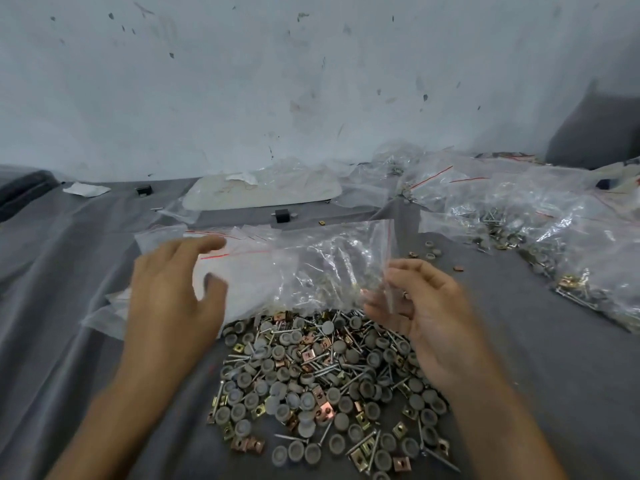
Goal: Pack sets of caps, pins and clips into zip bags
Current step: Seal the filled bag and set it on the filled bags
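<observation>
A heap of grey round caps, metal pins and brass clips point(322, 382) lies on the grey cloth in front of me. Just behind it rests a stack of empty clear zip bags point(263, 271) with red seal lines. My left hand point(173, 299) hovers over the left part of that stack, fingers spread and relaxed, holding nothing. My right hand point(426, 313) is raised at the heap's right side and pinches the edge of one clear zip bag point(346, 268) between thumb and fingers; the bag hangs across the stack toward the left.
Several filled zip bags point(540, 230) are piled at the right and back right. A few loose caps point(433, 249) lie between them and the stack. A small black block point(282, 215), a white tray point(263, 194) and a paper scrap point(86, 189) sit near the wall.
</observation>
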